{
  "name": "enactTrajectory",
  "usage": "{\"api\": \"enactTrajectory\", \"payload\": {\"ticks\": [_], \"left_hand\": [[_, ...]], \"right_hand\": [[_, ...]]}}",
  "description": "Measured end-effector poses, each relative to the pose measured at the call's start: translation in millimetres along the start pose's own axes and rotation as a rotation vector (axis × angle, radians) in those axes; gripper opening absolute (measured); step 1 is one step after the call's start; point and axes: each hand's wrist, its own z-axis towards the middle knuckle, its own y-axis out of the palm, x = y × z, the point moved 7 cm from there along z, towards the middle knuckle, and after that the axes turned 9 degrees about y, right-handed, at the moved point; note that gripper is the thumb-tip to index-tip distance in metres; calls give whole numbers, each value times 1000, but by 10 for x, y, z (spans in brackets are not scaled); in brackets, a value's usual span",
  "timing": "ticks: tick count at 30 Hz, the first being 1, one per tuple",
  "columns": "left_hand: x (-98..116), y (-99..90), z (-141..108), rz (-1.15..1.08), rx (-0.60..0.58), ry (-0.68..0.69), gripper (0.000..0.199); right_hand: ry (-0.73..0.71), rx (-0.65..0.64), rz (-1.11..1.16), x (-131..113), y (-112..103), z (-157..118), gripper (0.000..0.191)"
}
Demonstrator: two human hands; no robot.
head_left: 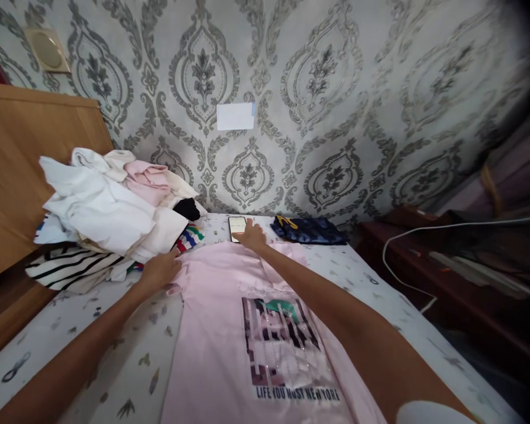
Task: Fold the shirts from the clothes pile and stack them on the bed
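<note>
A pink T-shirt (212,330) with a picture print and lettering lies spread out on the patterned bed sheet (150,353). At its upper left edge, my left hand (162,270) has its fingers closed on the fabric. My right hand (252,235) reaches over the shirt to a phone (237,227) with a lit screen. Its fingers are apart and touch the phone's right side, covering part of it. The phone lies flat just beyond the shirt.
A heap of white and pink clothes (101,206) sits at the left, with a striped garment (75,268) beneath. Folded dark blue clothing (309,229) lies by the patterned wall (265,76). A wooden board (35,171) stands left; a white cable (388,247) hangs at the right.
</note>
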Motion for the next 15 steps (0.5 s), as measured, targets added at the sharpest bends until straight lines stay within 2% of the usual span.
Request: {"api": "enactTrajectory", "payload": {"ticks": [3, 6, 11, 15], "left_hand": [[92, 28, -122, 86, 51, -28, 28], [154, 59, -170, 122, 106, 5, 28], [170, 77, -203, 156, 157, 17, 30], [188, 59, -219, 155, 152, 26, 36]], "right_hand": [[31, -16, -1, -53, 109, 5, 77], [79, -33, 10, -163, 149, 26, 79], [157, -82, 98, -290, 95, 52, 86], [198, -125, 256, -269, -20, 147, 89]]}}
